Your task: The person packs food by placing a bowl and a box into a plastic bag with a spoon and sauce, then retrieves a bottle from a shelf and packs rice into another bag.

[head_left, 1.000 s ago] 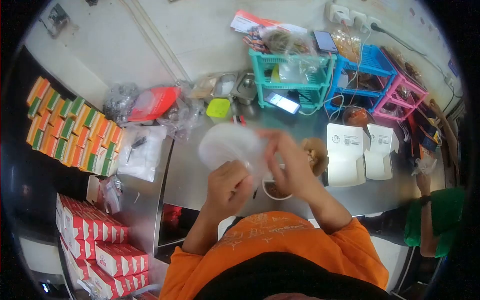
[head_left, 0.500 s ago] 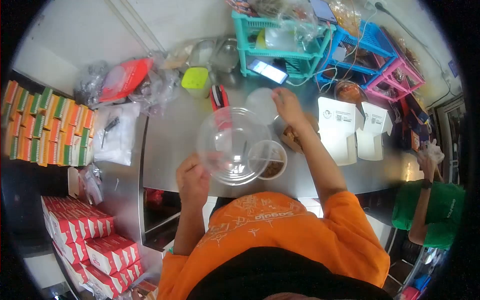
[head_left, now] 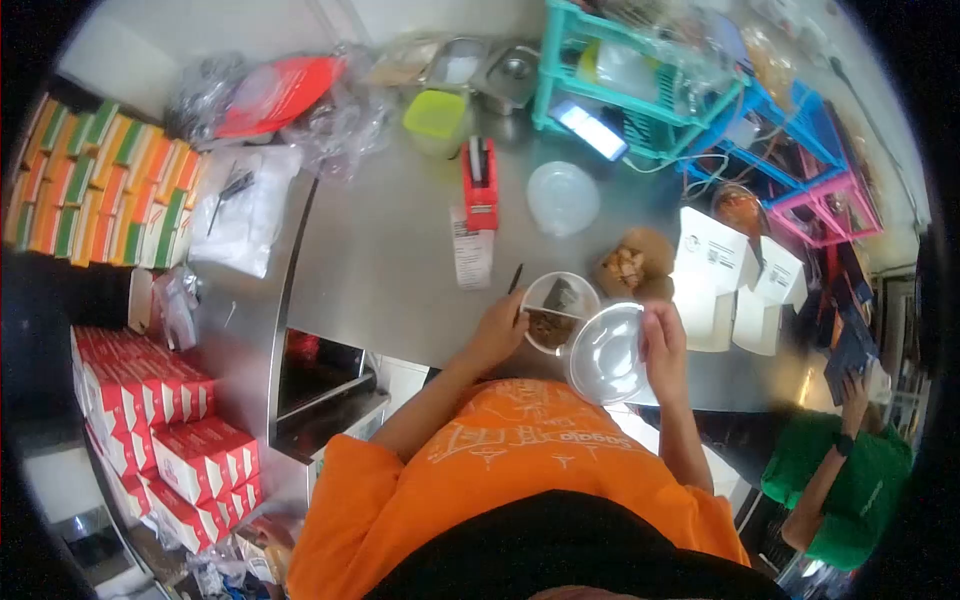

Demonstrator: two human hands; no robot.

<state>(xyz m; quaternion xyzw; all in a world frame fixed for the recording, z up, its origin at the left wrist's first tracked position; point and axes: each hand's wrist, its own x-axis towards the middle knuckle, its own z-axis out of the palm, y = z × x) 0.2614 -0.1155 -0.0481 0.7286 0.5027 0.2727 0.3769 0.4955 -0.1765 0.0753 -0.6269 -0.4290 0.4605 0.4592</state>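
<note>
Where the bowl point(head_left: 541, 291) sits, the counter point(head_left: 390, 255) is metal

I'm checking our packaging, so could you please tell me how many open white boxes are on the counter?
2: the left box, nearer the right hand, and the right box beside it. Others may be hidden.

The clear lid point(head_left: 606, 356) is now in the right hand point(head_left: 665, 343), no longer the left hand point(head_left: 499, 330), which now touches the bowl point(head_left: 562, 274).
</note>
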